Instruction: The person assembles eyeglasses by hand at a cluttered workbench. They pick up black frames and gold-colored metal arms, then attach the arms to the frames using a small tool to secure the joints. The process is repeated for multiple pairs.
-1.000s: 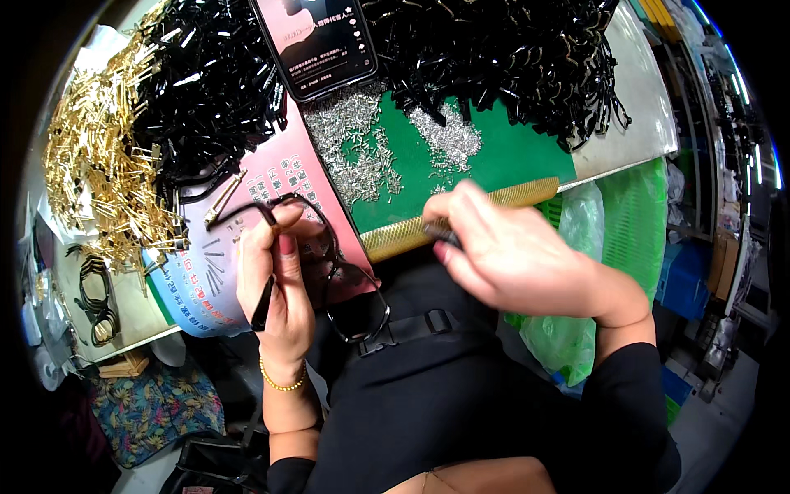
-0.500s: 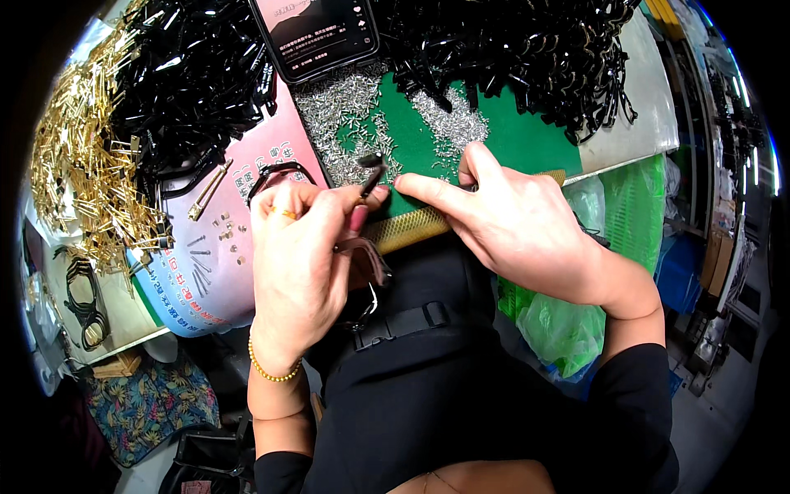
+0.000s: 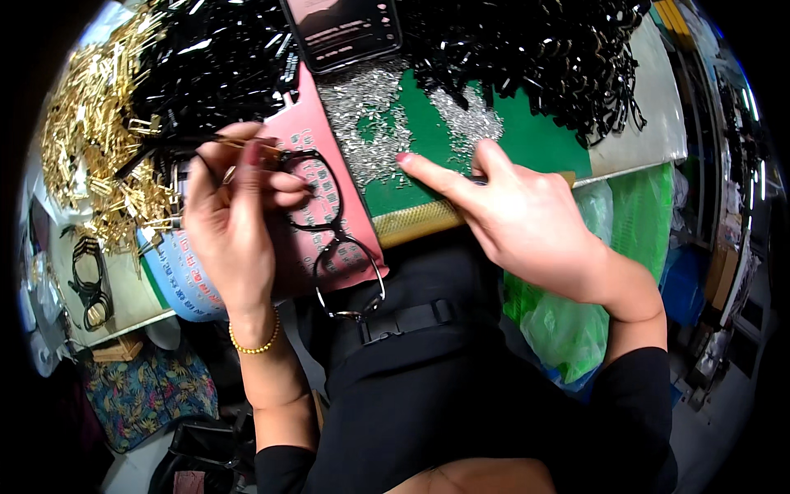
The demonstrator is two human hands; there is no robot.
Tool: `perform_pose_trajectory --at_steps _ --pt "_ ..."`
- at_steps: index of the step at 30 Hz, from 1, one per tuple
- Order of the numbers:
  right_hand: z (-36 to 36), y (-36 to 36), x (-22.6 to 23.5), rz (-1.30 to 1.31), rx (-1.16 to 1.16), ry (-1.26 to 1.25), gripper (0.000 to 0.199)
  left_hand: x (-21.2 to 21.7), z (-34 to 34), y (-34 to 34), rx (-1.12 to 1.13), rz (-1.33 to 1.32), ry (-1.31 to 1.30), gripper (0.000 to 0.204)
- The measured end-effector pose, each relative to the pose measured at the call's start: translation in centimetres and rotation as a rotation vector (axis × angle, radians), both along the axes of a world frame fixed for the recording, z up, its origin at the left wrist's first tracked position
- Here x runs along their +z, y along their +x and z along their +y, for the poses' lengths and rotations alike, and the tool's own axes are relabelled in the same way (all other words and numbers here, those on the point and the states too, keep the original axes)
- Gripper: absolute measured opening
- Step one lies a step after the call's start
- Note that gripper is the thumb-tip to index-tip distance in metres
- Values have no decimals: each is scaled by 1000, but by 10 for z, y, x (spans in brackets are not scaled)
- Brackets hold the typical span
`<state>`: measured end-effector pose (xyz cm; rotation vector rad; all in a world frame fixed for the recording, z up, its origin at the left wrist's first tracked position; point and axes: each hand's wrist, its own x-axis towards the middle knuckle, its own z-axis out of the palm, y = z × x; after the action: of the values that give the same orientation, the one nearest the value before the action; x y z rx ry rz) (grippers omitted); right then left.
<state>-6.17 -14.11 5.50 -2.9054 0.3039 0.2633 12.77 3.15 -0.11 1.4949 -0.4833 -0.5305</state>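
My left hand is closed at the left of the work surface, pinching a black eyeglass frame near one hinge. The frame's two rims hang down over a pink sheet, and a thin gold-coloured piece shows at the fingertips. My right hand rests at the front edge, its index fingertip on the rim of a heap of tiny silver screws. Its other fingers curl under the palm. A short dark end of something pokes out between thumb and index finger; the rest is hidden.
Behind lie heaps of black eyeglass parts and gold temple pieces. A phone stands at the back. A smaller screw pile lies on the green mat. A yellow mesh-patterned strip edges the front. Green plastic bags hang at right.
My left hand has moved left with the eyeglass frame, which now hangs with both rims in view. My right hand has barely moved, its index finger still stretched toward the screws.
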Motion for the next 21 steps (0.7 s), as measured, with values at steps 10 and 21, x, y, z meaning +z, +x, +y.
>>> perform_pose_trajectory --at_steps 10,21 --pt "7 21 -1 -10 255 204 64 3 19 -20 -239 -1 193 16" --pt "8 25 -3 61 203 203 62 -2 16 -18 -283 -394 271 11"
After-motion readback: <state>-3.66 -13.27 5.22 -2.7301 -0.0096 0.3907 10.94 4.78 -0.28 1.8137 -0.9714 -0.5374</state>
